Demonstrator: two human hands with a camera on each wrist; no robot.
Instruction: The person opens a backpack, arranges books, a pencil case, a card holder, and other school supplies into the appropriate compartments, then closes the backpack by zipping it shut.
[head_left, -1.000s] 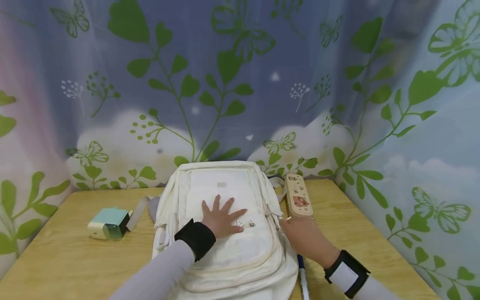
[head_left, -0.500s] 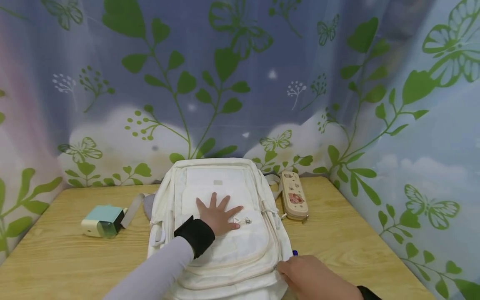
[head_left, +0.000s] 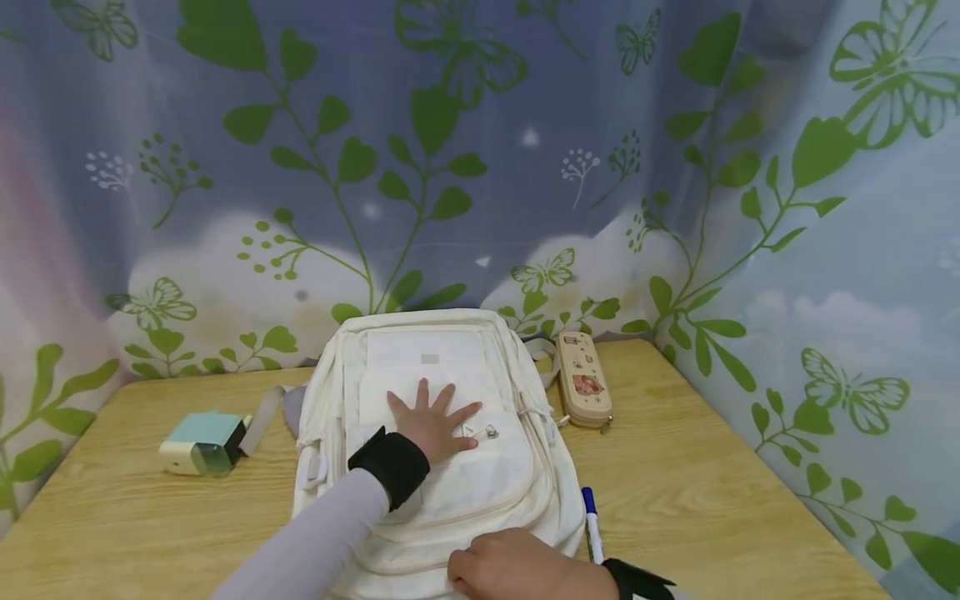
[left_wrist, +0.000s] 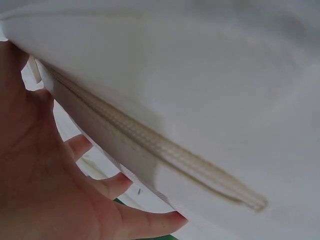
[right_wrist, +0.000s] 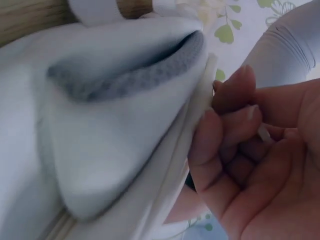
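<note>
Lying on the table [head_left: 675, 475], a white backpack [head_left: 480, 483] is pressed by the L hand [head_left: 431, 429], fingers spread, in head view; nr its btm edge the R hand [head_left: 517, 567] is curled. Small grey label [head_left: 430, 359] is seen up top, txt too tiny to be read. L wrist view: a zip [left_wrist: 165, 148] is shown beside spread fingers. R wrist view: a white pull [right_wrist: 264, 132] is gripped by bent fingers.

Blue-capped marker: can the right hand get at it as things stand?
Probably yes: the marker lies on the table beside the backpack, near the right hand, with nothing over its blue cap. That hand's fingers are curled at the backpack's edge, though, so they'd likely have to let go first.
</note>
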